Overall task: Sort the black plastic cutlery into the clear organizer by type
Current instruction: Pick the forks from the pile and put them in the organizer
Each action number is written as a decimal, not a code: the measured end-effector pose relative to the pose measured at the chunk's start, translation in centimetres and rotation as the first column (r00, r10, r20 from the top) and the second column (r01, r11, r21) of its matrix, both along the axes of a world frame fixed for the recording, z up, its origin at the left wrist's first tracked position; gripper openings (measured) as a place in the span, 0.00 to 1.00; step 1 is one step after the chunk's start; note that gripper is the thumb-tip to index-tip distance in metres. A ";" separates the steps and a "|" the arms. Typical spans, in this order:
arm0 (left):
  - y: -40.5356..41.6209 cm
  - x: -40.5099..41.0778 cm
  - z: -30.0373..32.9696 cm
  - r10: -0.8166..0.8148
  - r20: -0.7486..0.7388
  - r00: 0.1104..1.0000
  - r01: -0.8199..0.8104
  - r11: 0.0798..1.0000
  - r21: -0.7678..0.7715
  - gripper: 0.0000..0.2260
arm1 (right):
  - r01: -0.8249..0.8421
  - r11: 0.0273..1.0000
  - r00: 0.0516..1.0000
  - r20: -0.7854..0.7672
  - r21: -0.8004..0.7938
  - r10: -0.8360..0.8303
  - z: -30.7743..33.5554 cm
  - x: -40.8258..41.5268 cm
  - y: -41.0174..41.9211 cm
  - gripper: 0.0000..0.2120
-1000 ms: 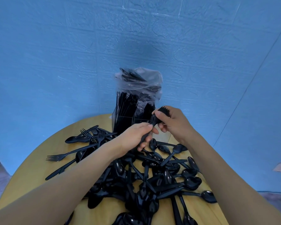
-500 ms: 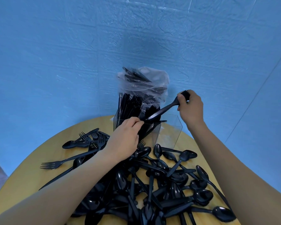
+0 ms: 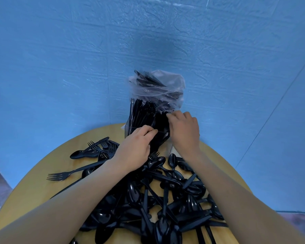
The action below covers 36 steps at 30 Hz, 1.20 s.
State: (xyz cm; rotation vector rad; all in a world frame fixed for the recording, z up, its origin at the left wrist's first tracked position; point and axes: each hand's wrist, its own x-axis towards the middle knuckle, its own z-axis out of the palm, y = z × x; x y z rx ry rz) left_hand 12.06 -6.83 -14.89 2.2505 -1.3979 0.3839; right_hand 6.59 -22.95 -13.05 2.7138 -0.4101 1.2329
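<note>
Lowered since earlier, right hand [image 3: 184,132] pinches cutlery upright in the clear organizer [image 3: 128,128]. Left hand [image 3: 135,148], fingers curled, steadies the near rim; keep handles aligned, types unmixed.

1. One clear organizer [image 3: 128,128] stands at the far edge of the table, with cutlery upright in it; the pieces inside are packed too tightly to count.
2. One clear plastic bag [image 3: 167,85] of black cutlery sits behind the organizer.
3. One round wooden table [image 3: 33,191].
4. Two hands: the left hand [image 3: 136,150] and the right hand [image 3: 185,131].
5. One large heap of loose cutlery [image 3: 157,199], mostly spoons, too tangled to count.
6. At least four forks [image 3: 74,172] show to the left of the heap.
</note>
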 end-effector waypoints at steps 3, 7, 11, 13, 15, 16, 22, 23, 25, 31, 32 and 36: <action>0.0 0.1 0.1 0.000 -0.014 1.000 0.000 1.000 0.018 0.23 | -0.042 0.998 0.998 -0.037 0.052 0.044 -0.2 -0.4 0.0 0.10; 0.2 -0.1 0.6 -0.005 -0.037 0.999 0.006 1.000 0.023 0.22 | -0.068 0.988 0.997 -0.011 0.139 0.070 0.4 -1.3 0.5 0.18; 1.6 -1.0 0.3 0.027 -0.064 0.998 -0.030 0.998 -0.052 0.15 | -0.197 0.918 0.976 0.156 0.345 0.151 -0.4 -4.9 1.7 0.12; 2.1 -1.0 -0.3 0.069 -0.122 0.990 -0.072 0.997 -0.020 0.12 | -0.205 0.846 0.978 0.074 0.492 0.194 -1.6 -6.3 2.2 0.08; 2.0 -0.7 -0.8 0.134 -0.197 0.971 -0.123 0.990 0.068 0.11 | -0.098 0.806 0.966 -0.138 0.584 0.218 -3.0 -6.6 2.2 0.08; 1.7 -0.5 -1.0 0.162 -0.223 0.961 -0.140 0.984 0.112 0.11 | -0.050 0.800 0.949 -0.222 0.597 0.225 -3.6 -6.4 2.0 0.08; -0.8 -0.1 -1.3 0.215 -0.254 0.943 -0.129 0.940 0.317 0.14 | 0.052 0.782 0.865 -0.420 0.621 0.276 -4.1 -4.0 1.9 0.14; -1.3 -0.2 -1.4 0.224 -0.242 0.944 -0.128 0.925 0.357 0.15 | 0.057 0.786 0.853 -0.439 0.615 0.282 -4.2 -3.8 1.8 0.14; -2.0 -0.2 -1.6 0.244 -0.176 0.954 -0.150 0.892 0.426 0.16 | 0.061 0.786 0.839 -0.458 0.616 0.293 -4.5 -3.6 1.5 0.14; -2.5 -0.1 -1.9 0.283 -0.276 0.918 -0.156 0.901 0.406 0.08 | 0.054 0.705 0.853 -0.399 0.707 0.336 -4.8 -3.4 1.0 0.10; -2.3 0.0 -1.9 0.286 -0.325 0.901 -0.157 0.916 0.369 0.07 | 0.052 0.691 0.860 -0.383 0.721 0.336 -4.7 -3.3 1.0 0.09; -1.4 0.7 -1.7 0.262 -0.520 0.813 -0.188 0.964 0.191 0.06 | 0.061 0.697 0.856 -0.397 0.714 0.332 -4.0 -2.8 1.4 0.11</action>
